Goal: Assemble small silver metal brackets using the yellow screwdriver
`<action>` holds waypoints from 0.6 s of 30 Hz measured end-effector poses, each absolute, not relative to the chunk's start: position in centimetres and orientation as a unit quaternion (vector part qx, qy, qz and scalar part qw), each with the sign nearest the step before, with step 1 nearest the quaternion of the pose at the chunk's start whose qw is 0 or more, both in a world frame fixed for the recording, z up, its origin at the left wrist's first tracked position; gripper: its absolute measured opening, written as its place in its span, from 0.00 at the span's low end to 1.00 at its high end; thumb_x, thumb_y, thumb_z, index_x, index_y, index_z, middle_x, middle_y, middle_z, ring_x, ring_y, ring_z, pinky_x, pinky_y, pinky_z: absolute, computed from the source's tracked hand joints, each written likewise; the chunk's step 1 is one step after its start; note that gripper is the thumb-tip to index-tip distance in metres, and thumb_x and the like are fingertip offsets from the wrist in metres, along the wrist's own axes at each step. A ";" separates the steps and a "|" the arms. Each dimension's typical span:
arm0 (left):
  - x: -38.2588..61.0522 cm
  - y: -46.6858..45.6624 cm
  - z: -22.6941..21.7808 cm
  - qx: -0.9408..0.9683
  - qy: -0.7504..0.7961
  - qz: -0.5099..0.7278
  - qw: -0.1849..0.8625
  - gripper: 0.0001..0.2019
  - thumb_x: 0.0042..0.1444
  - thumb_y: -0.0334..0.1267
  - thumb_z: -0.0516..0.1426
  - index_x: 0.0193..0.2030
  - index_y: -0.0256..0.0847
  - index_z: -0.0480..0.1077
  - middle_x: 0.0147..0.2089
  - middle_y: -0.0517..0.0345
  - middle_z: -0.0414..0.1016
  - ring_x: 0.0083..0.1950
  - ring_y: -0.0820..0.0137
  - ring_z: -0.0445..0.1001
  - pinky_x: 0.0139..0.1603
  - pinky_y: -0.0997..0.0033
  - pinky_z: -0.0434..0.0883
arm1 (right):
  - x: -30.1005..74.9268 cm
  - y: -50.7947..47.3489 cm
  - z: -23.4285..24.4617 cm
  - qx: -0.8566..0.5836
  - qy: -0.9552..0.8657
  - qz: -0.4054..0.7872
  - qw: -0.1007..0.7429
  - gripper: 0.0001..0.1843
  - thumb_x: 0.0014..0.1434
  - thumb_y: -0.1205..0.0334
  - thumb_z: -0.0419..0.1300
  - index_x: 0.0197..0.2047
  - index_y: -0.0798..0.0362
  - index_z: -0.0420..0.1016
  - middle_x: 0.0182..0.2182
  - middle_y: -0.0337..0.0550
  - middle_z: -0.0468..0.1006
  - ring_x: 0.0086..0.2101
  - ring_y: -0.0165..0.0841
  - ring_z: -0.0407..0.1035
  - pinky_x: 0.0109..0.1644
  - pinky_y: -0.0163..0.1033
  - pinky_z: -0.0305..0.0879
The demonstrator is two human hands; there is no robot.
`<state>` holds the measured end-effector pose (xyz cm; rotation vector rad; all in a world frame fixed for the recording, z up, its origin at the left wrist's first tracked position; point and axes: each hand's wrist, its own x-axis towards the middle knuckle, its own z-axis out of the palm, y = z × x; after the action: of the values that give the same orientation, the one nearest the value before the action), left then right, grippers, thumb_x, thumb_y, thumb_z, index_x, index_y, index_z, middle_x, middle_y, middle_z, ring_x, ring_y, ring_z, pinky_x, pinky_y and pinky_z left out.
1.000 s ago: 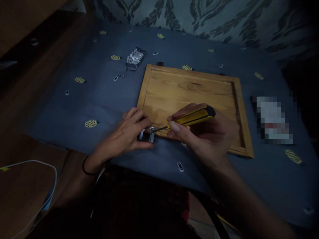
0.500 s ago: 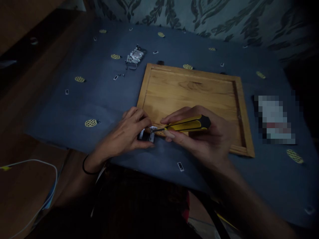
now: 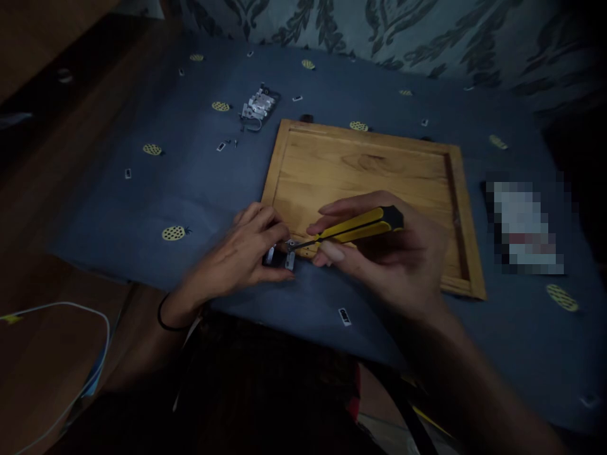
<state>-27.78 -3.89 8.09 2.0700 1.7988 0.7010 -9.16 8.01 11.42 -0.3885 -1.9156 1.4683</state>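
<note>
My left hand [image 3: 249,249] is closed around a small metal hinge [image 3: 289,258] at the near left corner of a framed wooden panel [image 3: 341,170]. Its thumb lies below the hinge and its fingers above, on the panel's edge. In my right hand [image 3: 398,259] is a yellow and black screwdriver [image 3: 358,225], gripped by the handle between thumb and fingers. The screwdriver slants down to the left, its tip at the hinge. Whether a screw sits under the tip is too small to tell.
A cluster of metal hinges [image 3: 258,109] lies at the back left, with tiny screws [image 3: 236,143] just in front. To the panel's right is a blurred-out item [image 3: 524,224]. All rest on a blue pineapple-print cloth [image 3: 104,215]. A white cable [image 3: 107,322] hangs at lower left.
The screwdriver's handle end has risen slightly, and the fingers of my right hand have shifted and spread a little on it. My left hand stays on the hinge.
</note>
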 end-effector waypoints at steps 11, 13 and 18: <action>-27.8 -3.9 7.7 0.723 0.626 0.255 0.145 0.22 0.59 0.55 0.69 0.49 0.41 0.74 0.51 0.50 0.73 0.55 0.56 0.68 0.59 0.53 0.69 | -9.0 8.6 11.0 -0.142 -0.783 0.504 0.336 0.08 0.57 0.53 0.76 0.34 0.45 0.85 0.32 0.39 0.84 0.31 0.35 0.78 0.30 0.40 0.78; -27.8 -3.9 7.8 0.720 0.627 0.260 0.146 0.21 0.60 0.55 0.69 0.48 0.41 0.74 0.51 0.51 0.73 0.55 0.56 0.68 0.59 0.53 0.69 | -9.1 8.5 11.0 -0.141 -0.785 0.500 0.338 0.08 0.56 0.54 0.76 0.34 0.45 0.85 0.32 0.40 0.84 0.32 0.36 0.79 0.31 0.41 0.78; -27.7 -3.9 8.0 0.719 0.627 0.260 0.151 0.19 0.61 0.52 0.69 0.48 0.41 0.74 0.50 0.51 0.73 0.55 0.56 0.68 0.58 0.54 0.69 | -9.1 8.3 11.1 -0.137 -0.769 0.534 0.322 0.08 0.57 0.54 0.76 0.37 0.44 0.84 0.32 0.37 0.85 0.29 0.34 0.80 0.29 0.39 0.77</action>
<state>-27.71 -3.93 7.98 2.0639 1.7993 0.7456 -9.12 8.27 11.05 -0.3595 -2.0198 1.4023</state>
